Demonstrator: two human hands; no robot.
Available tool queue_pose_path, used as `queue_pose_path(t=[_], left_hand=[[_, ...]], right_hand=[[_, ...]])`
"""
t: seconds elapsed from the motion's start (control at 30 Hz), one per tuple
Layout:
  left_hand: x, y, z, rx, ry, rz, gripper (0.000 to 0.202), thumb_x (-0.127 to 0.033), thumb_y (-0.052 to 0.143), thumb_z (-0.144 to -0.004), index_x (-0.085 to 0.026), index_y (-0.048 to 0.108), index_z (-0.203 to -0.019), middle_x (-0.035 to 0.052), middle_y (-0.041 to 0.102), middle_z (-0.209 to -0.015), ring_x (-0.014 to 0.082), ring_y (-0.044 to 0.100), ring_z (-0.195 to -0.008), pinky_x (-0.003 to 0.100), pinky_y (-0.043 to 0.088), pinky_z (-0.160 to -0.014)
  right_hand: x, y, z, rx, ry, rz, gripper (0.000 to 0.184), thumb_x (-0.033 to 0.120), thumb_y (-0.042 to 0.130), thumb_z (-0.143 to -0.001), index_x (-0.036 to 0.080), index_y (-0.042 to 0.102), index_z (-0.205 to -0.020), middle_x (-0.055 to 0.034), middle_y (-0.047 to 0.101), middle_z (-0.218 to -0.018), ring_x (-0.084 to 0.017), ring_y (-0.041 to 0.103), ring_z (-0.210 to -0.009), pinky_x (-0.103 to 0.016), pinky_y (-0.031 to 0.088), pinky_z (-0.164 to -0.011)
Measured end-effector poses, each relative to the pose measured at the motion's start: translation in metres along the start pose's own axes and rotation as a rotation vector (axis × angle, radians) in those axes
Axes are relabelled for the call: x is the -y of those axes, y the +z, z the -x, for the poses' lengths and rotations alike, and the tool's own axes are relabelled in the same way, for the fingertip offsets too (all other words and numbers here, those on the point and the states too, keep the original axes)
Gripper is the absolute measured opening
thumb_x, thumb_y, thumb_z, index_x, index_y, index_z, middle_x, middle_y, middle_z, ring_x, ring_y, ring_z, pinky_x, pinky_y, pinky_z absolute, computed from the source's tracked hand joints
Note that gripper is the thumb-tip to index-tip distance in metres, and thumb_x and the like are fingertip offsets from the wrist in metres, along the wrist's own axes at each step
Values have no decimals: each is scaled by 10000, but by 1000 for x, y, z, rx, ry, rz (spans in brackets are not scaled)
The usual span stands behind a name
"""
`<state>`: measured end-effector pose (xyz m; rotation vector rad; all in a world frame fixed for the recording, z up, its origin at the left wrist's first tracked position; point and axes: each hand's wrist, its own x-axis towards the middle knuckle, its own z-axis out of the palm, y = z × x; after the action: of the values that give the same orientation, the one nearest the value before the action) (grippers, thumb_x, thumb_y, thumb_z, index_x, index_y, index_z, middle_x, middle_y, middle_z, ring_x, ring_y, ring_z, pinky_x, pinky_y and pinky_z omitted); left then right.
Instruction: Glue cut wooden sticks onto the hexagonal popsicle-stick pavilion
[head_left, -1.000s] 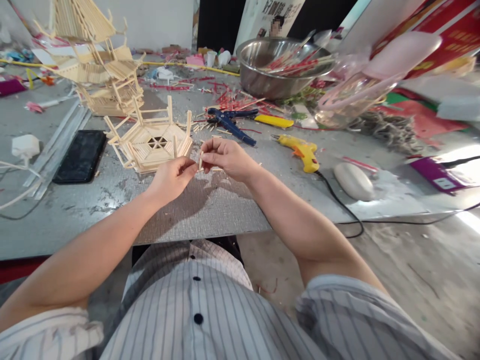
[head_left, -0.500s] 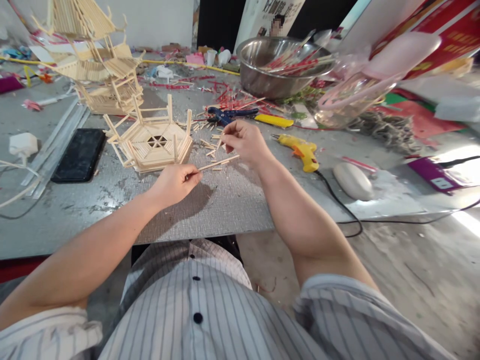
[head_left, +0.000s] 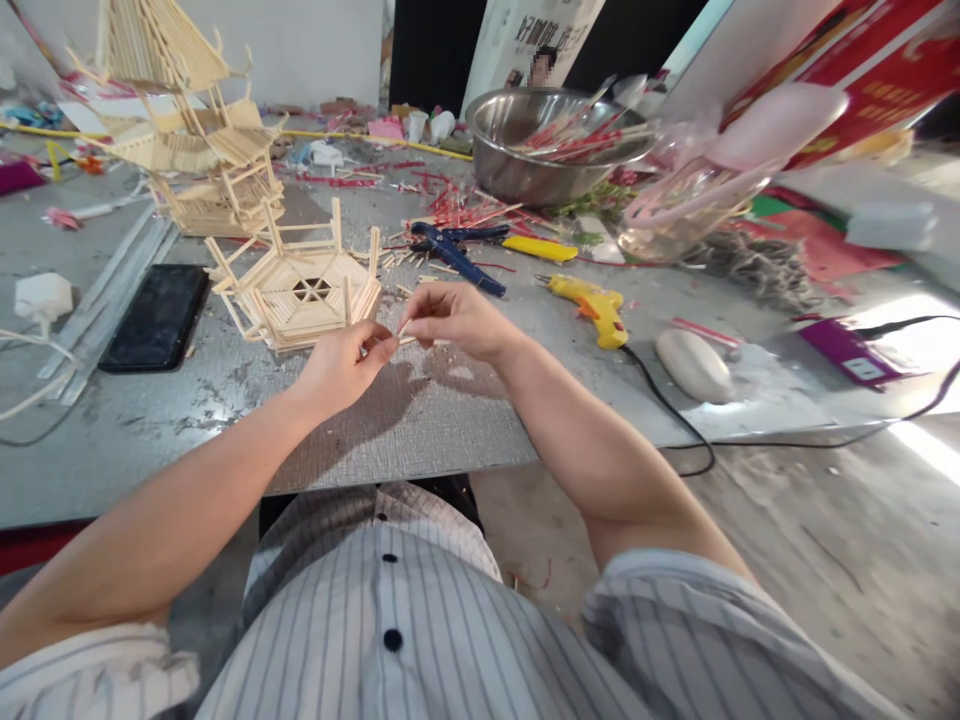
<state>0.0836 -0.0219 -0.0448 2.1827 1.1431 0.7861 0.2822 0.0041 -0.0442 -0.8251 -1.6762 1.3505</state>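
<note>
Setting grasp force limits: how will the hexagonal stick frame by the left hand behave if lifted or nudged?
The hexagonal stick frame is probably light for its size, given its thin-stick build. Its upright posts look fragile, being slender with free tops. It seems unlikely to tip from a low nudge, since it sits broad and low.

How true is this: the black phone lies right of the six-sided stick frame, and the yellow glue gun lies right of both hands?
One side is wrong: the head view shows the black phone lying left of the six-sided stick frame. The yellow glue gun part holds.
</note>
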Motion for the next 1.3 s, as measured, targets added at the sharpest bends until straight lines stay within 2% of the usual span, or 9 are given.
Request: queue_pose_path(t=[0.1,0.2,0.33,0.43,0.57,0.73,0.9,1.17,1.3], left_hand=[[1,0,0,41,12,61,367,-468,479,-904,-163,546,-711,-1,570,-588,111,505,-532,223,351,-525],[1,0,0,60,14,89,371,-433,452,-918,-168,524,-668,2,575,-592,110,512,-545,222,363,-544],[0,0,0,51,45,-62,332,-313,471,-912,-173,464,-611,-26,488,-531,94,443,-507,220,314,-533],[1,3,-1,86,82,-157,292,-258,478,-917,-165,482,-640,-30,480,-550,92,432,-517,216,299,-539],[4,5,-1,123,110,-234,233,-203,463,-925,-143,574,-730,12,592,-668,111,500,-592,221,326,-573],[4,4,1,174,81,-351,252,-231,460,-934,-145,663,-813,57,681,-783,168,591,-708,255,340,-612],[0,3,1,220,-6,-422,300,-343,493,-931,-159,693,-804,58,685,-738,188,612,-703,261,318,-587],[-2,2,1,205,12,-470,350,-356,481,-941,-151,645,-710,40,606,-633,154,534,-605,257,250,-547],[1,3,0,188,97,-436,332,-326,485,-945,-141,644,-720,41,606,-652,156,543,-628,260,293,-571]], right_hand=[[-2,17,-1,70,-38,-22,270,356,776,-659,173,595,-742,45,579,-618,-47,462,-495,-189,381,-444],[-4,14,-3,21,-53,71,305,435,747,-686,178,604,-769,35,584,-640,-58,455,-502,-203,371,-452],[-5,-20,-9,-321,-29,515,228,407,625,-807,180,632,-835,-19,646,-772,-122,558,-665,-272,464,-646],[-10,-50,-18,-593,163,950,172,289,573,-841,177,662,-936,-88,685,-982,-219,615,-923,-371,464,-854],[-17,-74,-31,-606,396,1221,356,277,542,-856,164,624,-1184,-163,612,-1248,-317,550,-1175,-455,441,-948],[-17,-85,-42,-474,546,1253,371,309,604,-841,172,632,-1185,-154,643,-1218,-329,589,-1151,-464,464,-952],[-21,-87,-47,-458,593,1259,274,269,608,-836,149,664,-1076,-161,666,-1166,-351,597,-1138,-486,462,-947],[-6,-86,-52,-584,608,1160,328,249,475,-870,112,644,-1115,-188,658,-1180,-338,605,-1130,-454,458,-933],[9,-93,-48,-656,485,1146,316,293,385,-916,133,645,-997,-149,691,-1005,-282,637,-1013,-401,481,-852]])
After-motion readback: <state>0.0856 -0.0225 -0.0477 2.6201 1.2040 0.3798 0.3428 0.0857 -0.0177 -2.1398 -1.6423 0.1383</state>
